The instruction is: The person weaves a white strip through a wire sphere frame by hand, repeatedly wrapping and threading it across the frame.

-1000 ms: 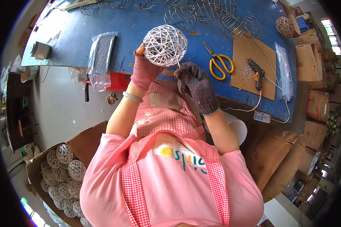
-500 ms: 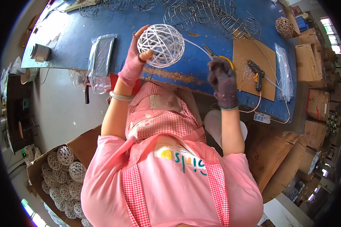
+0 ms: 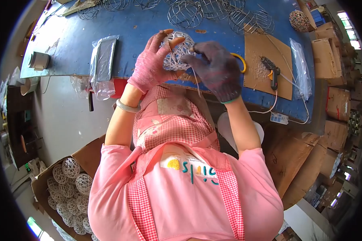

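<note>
My left hand (image 3: 151,66), in a pink fingerless glove, is curled around a white woven strand ball (image 3: 177,54) above the table's near edge. My right hand (image 3: 219,68), in a dark grey glove, presses thumb and forefinger on the ball's right side; whatever lies between the fingertips is hidden. A loose white strand (image 3: 197,82) hangs below the ball, beside the right thumb. Just behind the right hand shows the yellow handle of the scissors (image 3: 243,62), their blades hidden by the glove.
On the blue table (image 3: 138,42) are wire ball frames (image 3: 185,15), a glue gun (image 3: 272,72) on cardboard (image 3: 251,80), a plastic-wrapped pack (image 3: 102,58), a grey roll (image 3: 39,60) and a beaded ball (image 3: 299,21). A carton at lower left holds several woven balls (image 3: 71,168).
My right hand has moved left from beside the scissors to the ball. The strand, stretched rightward before, now hangs down. My left fingers wrap the ball from above, and the ball sits slightly lower.
</note>
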Tool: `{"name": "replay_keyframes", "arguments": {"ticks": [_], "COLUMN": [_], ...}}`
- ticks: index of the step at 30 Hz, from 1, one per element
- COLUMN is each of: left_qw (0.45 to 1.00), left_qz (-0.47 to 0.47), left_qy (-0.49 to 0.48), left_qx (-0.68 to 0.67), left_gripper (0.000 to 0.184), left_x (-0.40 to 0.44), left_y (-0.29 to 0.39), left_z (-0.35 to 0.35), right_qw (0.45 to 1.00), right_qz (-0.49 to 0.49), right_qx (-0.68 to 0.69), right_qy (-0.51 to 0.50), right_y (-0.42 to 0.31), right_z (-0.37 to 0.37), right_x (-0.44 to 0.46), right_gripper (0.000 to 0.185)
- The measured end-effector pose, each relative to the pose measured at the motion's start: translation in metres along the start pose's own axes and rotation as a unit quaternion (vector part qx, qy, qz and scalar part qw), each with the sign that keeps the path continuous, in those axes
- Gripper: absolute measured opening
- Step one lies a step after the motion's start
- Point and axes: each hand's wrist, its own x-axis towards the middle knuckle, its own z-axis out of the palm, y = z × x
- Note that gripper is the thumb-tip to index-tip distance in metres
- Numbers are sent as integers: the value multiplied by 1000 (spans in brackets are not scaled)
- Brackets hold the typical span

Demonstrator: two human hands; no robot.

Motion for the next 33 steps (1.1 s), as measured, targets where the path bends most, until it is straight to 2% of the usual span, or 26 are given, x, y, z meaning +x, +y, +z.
{"name": "replay_keyframes", "arguments": {"ticks": [1,2,4,5,8,10,14,15,16,19,20,22,23,26,28,30,31,32,33], "left_qw": [1000,1000,1000,1000,1000,1000,998,998,998,1000,999,998,999,1000,999,976,948,947,939], "left_qz": [4,3,-2,3,-9,-5,-14,-12,-9,5,7,-50,-36,-7,19,33,47,44,-20], "left_qy": [0,-3,-5,5,3,7,1,-8,-4,11,12,17,25,12,48,18,14,15,-45], "left_qx": [-6,-7,21,15,22,27,66,62,63,-28,-29,-31,-23,-2,-11,-216,-315,-317,-341], "left_gripper": [91,91,90,90,89,90,92,82,82,57,57,49,39,36,36,32,27,27,26], "left_x": [-2,-5,-11,-12,-16,-16,-19,-21,-22,-22,-24,-21,-16,-5,4,10,13,15,17], "left_y": [1,2,3,4,6,6,16,18,17,13,9,-2,-8,-21,-34,-41,-44,-41,-38], "left_z": [3,5,8,8,10,13,11,8,5,-9,-12,-17,-18,-16,-7,0,6,5,1], "right_qw": [998,998,970,971,978,983,979,975,970,962,961,968,967,967,963,965,968,967,973], "right_qz": [-62,-59,-196,-195,-136,-40,-55,-32,-9,-24,-24,-15,-16,-3,-12,14,40,39,41], "right_qx": [-16,-15,-137,-136,-147,-139,-154,-165,-178,-209,-212,-161,-164,-184,-199,-190,-180,-180,-165], "right_qy": [6,6,-35,-37,-55,-114,-122,-145,-168,-175,-174,-192,-193,-177,-181,-178,-171,-175,-154], "right_y": [15,16,14,11,3,4,2,-1,-3,-3,-5,-10,-11,-10,-7,-10,-10,-7,0], "right_z": [13,13,10,10,8,11,9,6,4,3,1,-1,0,5,3,2,2,3,4], "right_x": [-1,-1,1,2,2,6,10,12,13,11,11,13,14,14,17,18,18,18,16], "right_gripper": [27,27,23,23,21,20,21,21,22,24,24,23,23,22,21,21,22,22,24]}}
